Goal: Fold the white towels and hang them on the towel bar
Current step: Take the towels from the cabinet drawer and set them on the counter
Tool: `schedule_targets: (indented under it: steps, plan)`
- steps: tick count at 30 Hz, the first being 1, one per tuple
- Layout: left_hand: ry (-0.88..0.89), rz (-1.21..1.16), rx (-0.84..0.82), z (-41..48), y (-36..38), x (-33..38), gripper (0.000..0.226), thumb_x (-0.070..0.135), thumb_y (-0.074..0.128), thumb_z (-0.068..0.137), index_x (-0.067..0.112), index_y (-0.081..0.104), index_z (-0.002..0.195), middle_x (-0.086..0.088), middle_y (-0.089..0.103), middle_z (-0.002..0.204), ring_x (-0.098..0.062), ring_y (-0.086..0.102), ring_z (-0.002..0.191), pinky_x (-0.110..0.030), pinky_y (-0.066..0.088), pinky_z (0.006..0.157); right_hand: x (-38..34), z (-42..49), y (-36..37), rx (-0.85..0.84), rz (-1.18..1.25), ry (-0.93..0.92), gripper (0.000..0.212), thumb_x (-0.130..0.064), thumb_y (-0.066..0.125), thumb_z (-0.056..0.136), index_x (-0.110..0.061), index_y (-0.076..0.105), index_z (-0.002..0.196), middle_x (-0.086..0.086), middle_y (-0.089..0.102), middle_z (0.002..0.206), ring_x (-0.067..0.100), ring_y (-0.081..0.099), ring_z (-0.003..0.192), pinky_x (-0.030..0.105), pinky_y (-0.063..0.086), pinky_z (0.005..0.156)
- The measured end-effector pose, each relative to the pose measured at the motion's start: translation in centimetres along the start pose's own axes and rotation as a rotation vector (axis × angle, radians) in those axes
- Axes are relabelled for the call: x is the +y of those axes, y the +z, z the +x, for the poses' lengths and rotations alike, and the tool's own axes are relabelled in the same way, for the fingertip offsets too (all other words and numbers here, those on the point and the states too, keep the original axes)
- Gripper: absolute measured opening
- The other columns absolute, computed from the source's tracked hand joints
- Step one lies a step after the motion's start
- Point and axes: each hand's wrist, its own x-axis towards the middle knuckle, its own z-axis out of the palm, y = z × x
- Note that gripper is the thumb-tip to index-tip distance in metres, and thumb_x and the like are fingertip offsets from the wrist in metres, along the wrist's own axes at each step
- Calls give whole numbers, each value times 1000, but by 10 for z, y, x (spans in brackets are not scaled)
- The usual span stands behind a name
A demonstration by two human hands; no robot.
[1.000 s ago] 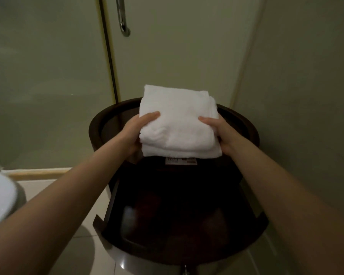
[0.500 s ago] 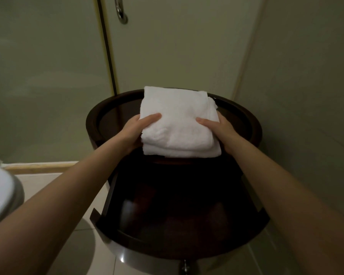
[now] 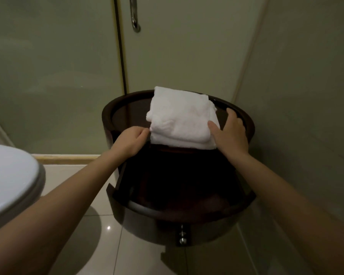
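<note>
A folded white towel [image 3: 180, 120] lies on the round dark wooden cabinet [image 3: 115, 108], reaching from its front edge to its back rim. My left hand [image 3: 130, 140] sits at the towel's left front corner, fingers curled, their tips touching the edge. Whether they pinch a layer is hidden. My right hand [image 3: 229, 130] is at the right front corner. Its thumb rests on the towel and its fingers are spread over the cabinet top beside it.
Below the cabinet top a curved drawer [image 3: 167, 229] stands pulled out, with a metal knob [image 3: 182, 240] in front. A white toilet lid [image 3: 10, 179] is at the left. A chrome handle [image 3: 134, 16] hangs on the glass door behind. A wall closes the right side.
The towel, held between both hands above the cabinet, has been set down on its top. Both hands have slid off its sides to the front corners. The view has pulled back.
</note>
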Motion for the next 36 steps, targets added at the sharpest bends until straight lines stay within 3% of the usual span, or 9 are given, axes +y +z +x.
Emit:
schedule_targets:
  steps: [2, 5, 7, 10, 15, 22, 27, 36]
  plan:
    - [47, 129, -103, -8, 1, -4, 47, 36, 30, 93, 7, 66, 85, -13, 67, 91, -24, 59, 82, -38, 46, 71, 1, -39, -10, -68, 3, -125, 64, -45, 55, 89, -23, 29, 144, 6, 45, 135, 24, 48, 119, 35, 41, 85]
    - [79, 199, -148, -16, 5, -9, 37, 27, 36, 97, 13, 66, 114, -11, 60, 123, -26, 53, 114, -36, 43, 91, 10, -102, -17, -230, -83, -256, 48, -50, 57, 86, -28, 48, 128, -4, 54, 115, 15, 55, 104, 33, 48, 81]
    - [75, 219, -147, -17, 9, -10, 36, 27, 38, 97, 16, 62, 121, -11, 56, 130, -27, 48, 124, -36, 41, 96, 18, -139, -16, -361, -169, -338, 42, -58, 58, 80, -33, 56, 114, -11, 54, 102, 9, 55, 95, 27, 48, 78]
    - [52, 260, -136, -17, 12, -9, 38, 30, 38, 98, 17, 58, 126, -13, 51, 138, -26, 40, 132, -38, 37, 102, 29, -171, -7, -518, -297, -463, 45, -62, 59, 77, -36, 55, 114, -16, 53, 102, 4, 51, 96, 22, 42, 81]
    - [42, 293, -151, -20, 13, -9, 41, 31, 38, 98, 20, 51, 134, -14, 43, 146, -26, 31, 139, -39, 32, 108, 38, -174, 6, -401, -352, -536, 30, -49, 57, 87, -34, 59, 114, -15, 55, 107, 6, 50, 102, 22, 37, 83]
    - [81, 317, -134, -24, 11, -10, 43, 29, 37, 98, 21, 47, 138, -13, 39, 148, -25, 29, 140, -37, 30, 109, 39, -155, 21, -346, -356, -510, 29, -47, 65, 82, -33, 62, 107, -14, 55, 104, 6, 49, 97, 19, 38, 78]
    - [110, 343, -141, -25, 9, -12, 45, 32, 36, 98, 22, 43, 141, -11, 37, 150, -24, 30, 140, -38, 30, 111, 35, -133, 33, -302, -389, -473, 31, -46, 70, 77, -31, 61, 102, -11, 54, 101, 10, 49, 96, 24, 46, 78]
    - [162, 383, -158, -25, 7, -19, 49, 38, 34, 98, 25, 36, 145, -6, 33, 153, -20, 25, 142, -36, 28, 113, 32, -91, 57, -150, -471, -470, 41, -46, 77, 69, -26, 44, 82, -7, 48, 86, 12, 45, 78, 24, 34, 59]
